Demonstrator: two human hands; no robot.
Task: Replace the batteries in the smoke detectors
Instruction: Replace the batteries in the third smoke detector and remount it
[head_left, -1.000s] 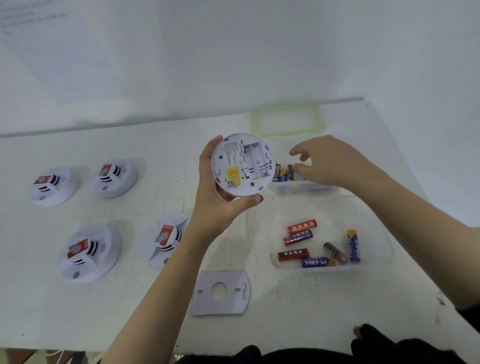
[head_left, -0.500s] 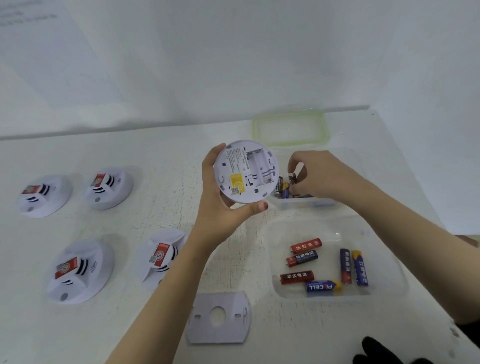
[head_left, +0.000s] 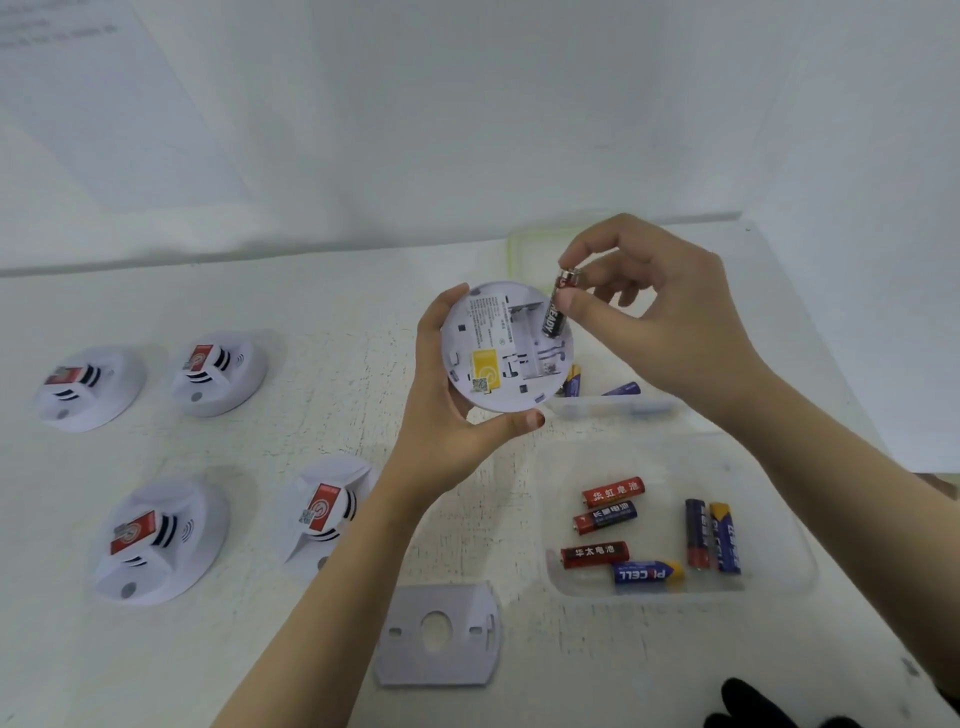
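- The left hand holds a round white smoke detector above the counter, back side up, its fingers curled round the rim.
- The right hand pinches a black battery between thumb and forefinger, with the lower end at the detector's open battery bay.
- Six loose batteries lie in the near clear tray.
- Four other detectors sit on the counter at the left.
- A flat mounting plate lies nearer the person.

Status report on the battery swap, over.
Left hand grips the opened smoke detector. Right hand pinches a black battery at its compartment, not yet seated. Nothing blocking the slot.
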